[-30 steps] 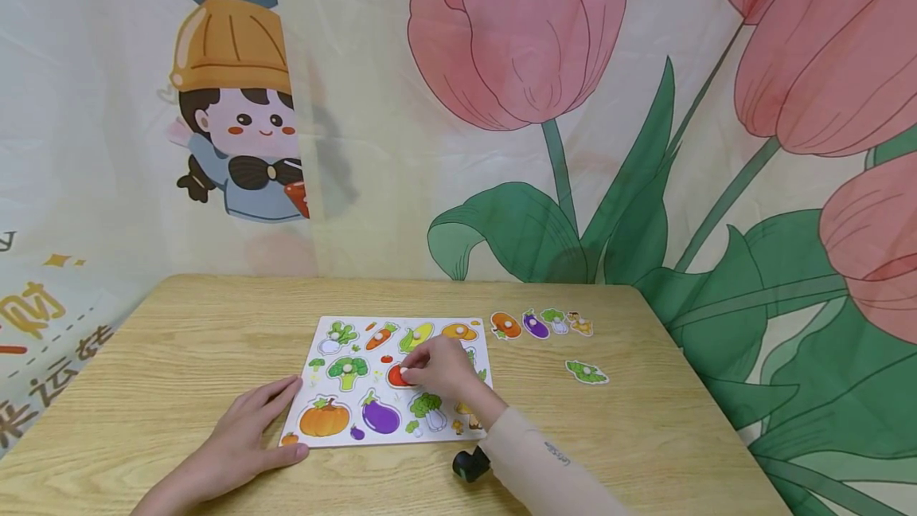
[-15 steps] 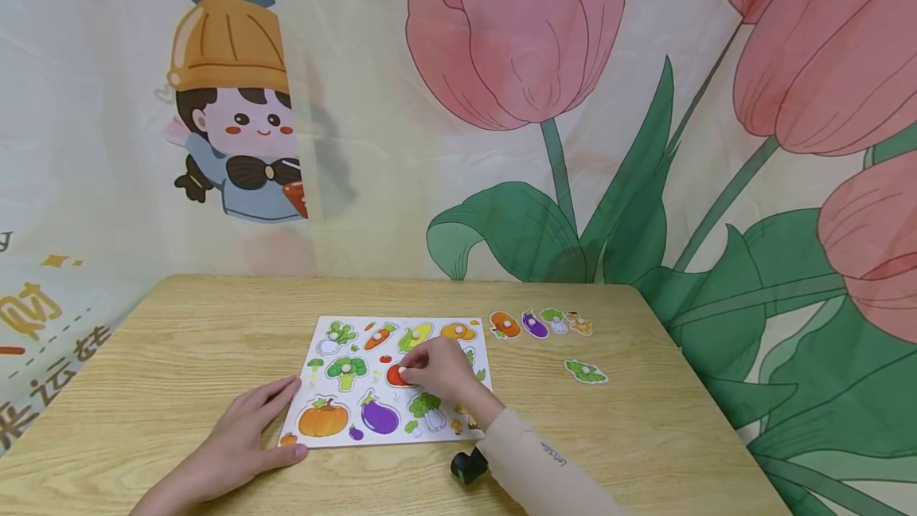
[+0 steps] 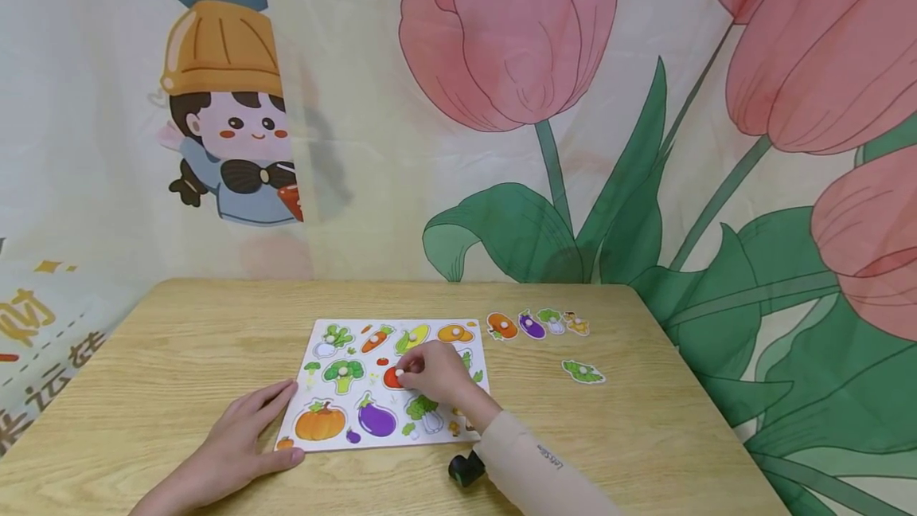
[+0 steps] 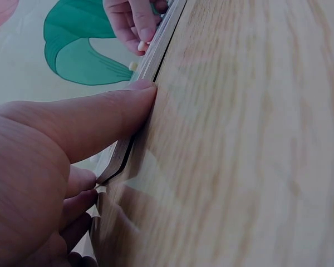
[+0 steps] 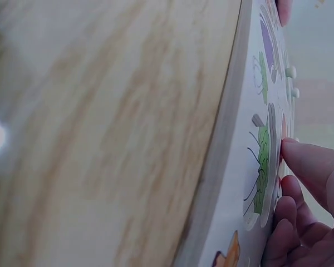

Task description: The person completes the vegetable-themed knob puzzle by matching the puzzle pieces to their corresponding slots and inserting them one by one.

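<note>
A white vegetable puzzle board (image 3: 318,363) lies on the wooden table (image 3: 172,341). My right hand (image 3: 437,373) rests over the board's middle and pinches the small white knob of a red tomato piece (image 3: 391,378). The right wrist view shows the fingertips (image 5: 300,158) at the red piece on the board (image 5: 234,167). My left hand (image 3: 239,440) lies flat at the board's near left corner, thumb against its edge; the left wrist view shows the thumb (image 4: 108,111) pressed on the board's rim (image 4: 150,61). Pumpkin (image 3: 319,424), eggplant (image 3: 376,419) and broccoli (image 3: 343,373) pieces sit in the board.
Several loose pieces lie in a row (image 3: 532,325) right of the board, and a green leafy piece (image 3: 583,373) lies nearer. A small black object (image 3: 466,468) sits under my right forearm. A printed tulip and cartoon backdrop (image 3: 501,102) hangs behind the table's far edge.
Both hands have stayed where they were, the right still on the tomato piece's knob. Only the head camera has shifted slightly.
</note>
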The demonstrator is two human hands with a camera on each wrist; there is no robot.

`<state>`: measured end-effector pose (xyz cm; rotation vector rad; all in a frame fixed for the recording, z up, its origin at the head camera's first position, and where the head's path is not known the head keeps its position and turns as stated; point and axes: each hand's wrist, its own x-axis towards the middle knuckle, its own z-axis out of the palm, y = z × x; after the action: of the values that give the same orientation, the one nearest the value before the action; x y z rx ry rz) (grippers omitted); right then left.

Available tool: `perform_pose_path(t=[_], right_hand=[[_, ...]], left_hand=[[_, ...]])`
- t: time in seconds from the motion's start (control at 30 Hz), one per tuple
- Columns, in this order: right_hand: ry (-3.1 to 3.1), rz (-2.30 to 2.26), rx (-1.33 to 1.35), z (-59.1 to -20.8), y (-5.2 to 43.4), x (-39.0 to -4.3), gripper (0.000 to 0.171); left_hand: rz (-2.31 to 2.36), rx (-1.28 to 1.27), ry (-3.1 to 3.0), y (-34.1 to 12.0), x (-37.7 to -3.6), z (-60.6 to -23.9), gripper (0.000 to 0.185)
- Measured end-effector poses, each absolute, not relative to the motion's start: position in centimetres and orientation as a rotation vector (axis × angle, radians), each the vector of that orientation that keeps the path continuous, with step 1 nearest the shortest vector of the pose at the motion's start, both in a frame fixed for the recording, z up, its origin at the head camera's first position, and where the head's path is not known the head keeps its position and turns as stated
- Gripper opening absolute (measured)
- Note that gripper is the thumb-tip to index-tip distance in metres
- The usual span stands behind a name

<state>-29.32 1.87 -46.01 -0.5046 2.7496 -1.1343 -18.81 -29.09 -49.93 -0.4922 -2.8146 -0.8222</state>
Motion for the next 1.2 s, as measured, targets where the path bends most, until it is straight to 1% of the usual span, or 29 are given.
perform_pose_path(t=[0.23,0.47,0.57,0.8,0.93,1.2], right_hand=[[2.737,-1.093,-0.554,-45.9,1.9,-29.4,0.007],[2.660,-1.080,-0.616,-45.3,2.7,-29.7,0.019],[2.645,-1.077,-0.629,-44.8,3.5,-30.1,0.021],[2.708,-1.113,-0.688,-42.6,5.9,-31.4,0.023],[2.727,-1.142,-0.664,-41.2,7.7,-31.6,0.024],[2.812,-1.103,-0.688,-40.1,13.0,-31.5,0.018]], left_hand=[[-0.816,-0.486,-2.818,-29.2,-18.6,-49.9,0.098],[-0.818,-0.503,-2.796,-29.3,-18.7,-50.0,0.097],[-0.816,-0.512,-2.791,-29.2,-18.7,-50.0,0.097],[-0.816,-0.504,-2.811,-29.3,-18.8,-49.9,0.098],[-0.820,-0.502,-2.813,-29.3,-18.8,-49.9,0.098],[-0.829,-0.504,-2.804,-29.1,-18.7,-49.9,0.098]])
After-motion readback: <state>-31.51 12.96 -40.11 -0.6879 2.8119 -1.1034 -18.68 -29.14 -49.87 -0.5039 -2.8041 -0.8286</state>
